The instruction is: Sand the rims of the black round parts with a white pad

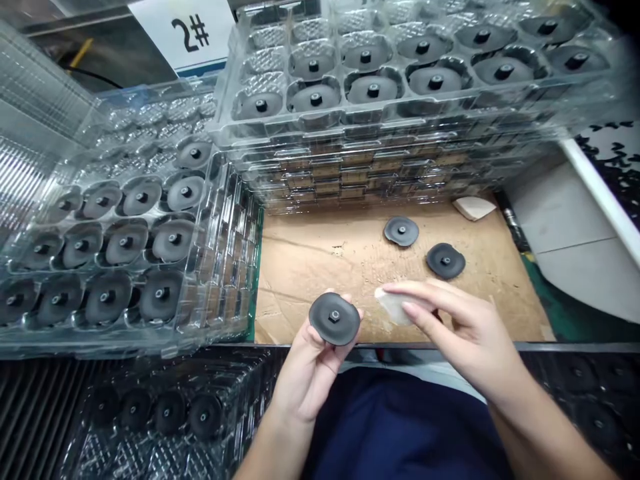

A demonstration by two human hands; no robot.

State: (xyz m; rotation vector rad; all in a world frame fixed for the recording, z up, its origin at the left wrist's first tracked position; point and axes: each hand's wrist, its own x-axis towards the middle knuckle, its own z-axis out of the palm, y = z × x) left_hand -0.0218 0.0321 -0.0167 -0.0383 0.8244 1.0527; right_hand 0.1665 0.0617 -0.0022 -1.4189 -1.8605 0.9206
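Note:
My left hand (309, 370) pinches a round dark grey disc (335, 319) with a small metal hub, held upright over the near edge of a cardboard sheet (320, 260). My right hand (463, 327) hovers just right of it, fingers pressed on a small whitish pad or cloth (393, 305). Two more grey discs (401, 231) (445, 261) lie flat on the cardboard beyond my right hand.
A clear plastic tray (115, 240) filled with discs sits at the left. A tall stack of similar trays (400, 87) stands behind. Another tray (165, 417) lies low at the front left. A white wedge (474, 207) rests near the stack, and a sign (185, 30) reads 2#.

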